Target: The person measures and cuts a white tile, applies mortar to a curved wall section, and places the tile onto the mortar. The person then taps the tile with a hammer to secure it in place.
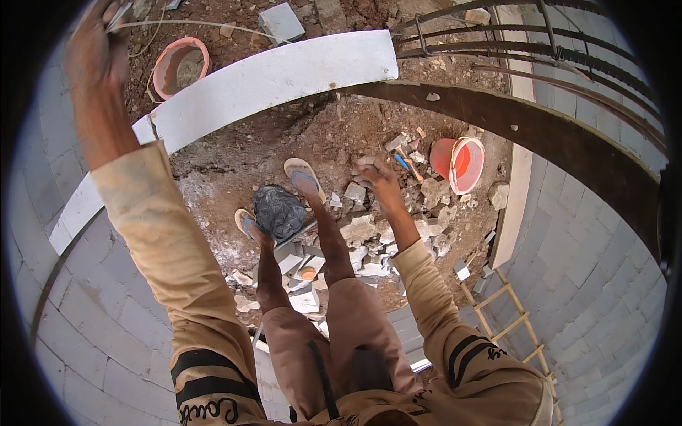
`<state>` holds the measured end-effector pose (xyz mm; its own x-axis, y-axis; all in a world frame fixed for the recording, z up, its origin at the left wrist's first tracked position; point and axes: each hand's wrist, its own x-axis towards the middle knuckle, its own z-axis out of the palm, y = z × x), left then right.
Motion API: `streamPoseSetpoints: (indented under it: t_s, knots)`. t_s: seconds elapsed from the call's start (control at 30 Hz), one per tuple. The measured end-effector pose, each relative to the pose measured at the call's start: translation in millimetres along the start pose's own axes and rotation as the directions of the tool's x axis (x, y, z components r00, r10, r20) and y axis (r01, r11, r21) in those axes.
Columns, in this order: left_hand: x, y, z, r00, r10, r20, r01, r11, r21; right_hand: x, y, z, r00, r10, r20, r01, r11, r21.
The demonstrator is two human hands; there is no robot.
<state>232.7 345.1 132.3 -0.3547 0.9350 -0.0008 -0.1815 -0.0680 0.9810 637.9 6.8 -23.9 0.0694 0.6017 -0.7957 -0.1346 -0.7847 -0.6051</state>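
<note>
The left hand point(96, 42) is raised high at the upper left, its fingers clenched around the end of a thin pale cord point(206, 25) that runs off to the right above a pink bucket point(180, 67) on the dirt. The right hand point(378, 175) reaches down toward the ground, fingers grasping a pale chunk of rubble point(364, 162) just above a heap of broken block pieces point(369, 234). Both feet in sandals rest beside a crumpled dark bag point(278, 211). An orange bucket point(458, 163) lies on its side near the rubble, and a white curved beam point(270, 78) spans above. A wooden ladder point(508, 312) leans at the right wall
</note>
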Motion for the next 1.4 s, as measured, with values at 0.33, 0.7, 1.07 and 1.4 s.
streamPoseSetpoints:
  t_s: [0.33,0.7,1.07,1.4]
  knots:
    - [-489,-53,-352,0.822,-0.437,-0.366,0.331,-0.156,0.931,57,96,-99,0.998,0.020,-0.066,-0.052,0.845,-0.532]
    - [-677,-357,-368,0.307,-0.671,-0.675,0.932,0.070,0.355,236,235,-269,0.893,-0.278,-0.354,-0.302,0.212,-0.929]
    - [-595,-457,-257,0.254,-0.820,-0.512,0.783,0.485,-0.388,287,274,-284,0.864,-0.241,-0.442,-0.395,0.221,-0.892]
    - [-703,-384,-546,0.180,-0.657,-0.732,0.887,-0.213,0.409,273,279,-298,0.917,-0.372,-0.145,-0.152,0.013,-0.988]
